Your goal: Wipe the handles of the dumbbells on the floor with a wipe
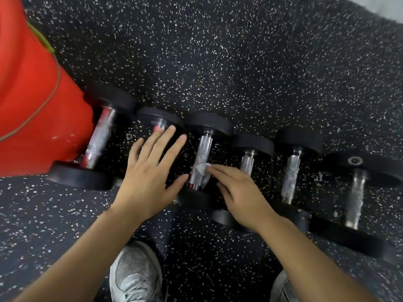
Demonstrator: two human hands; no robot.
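Note:
Several black dumbbells with chrome handles lie side by side in a row on the speckled floor. My left hand [150, 171] is spread flat with straight fingers over the second dumbbell [160, 119] from the left, hiding most of its handle. My right hand [237, 192] holds a small white wipe [201, 171] against the lower part of the third dumbbell's handle [204, 149]. The wipe wraps partly round that handle. Other handles show to the left [99, 138] and to the right [290, 177].
A large red object [32, 101] with a thin cord across it stands at the left, touching the first dumbbell. The black rubber floor [239, 62] stretches beyond the row. My grey sneaker [135, 273] is at the bottom centre, and another shoe's edge [281, 286] is at the right.

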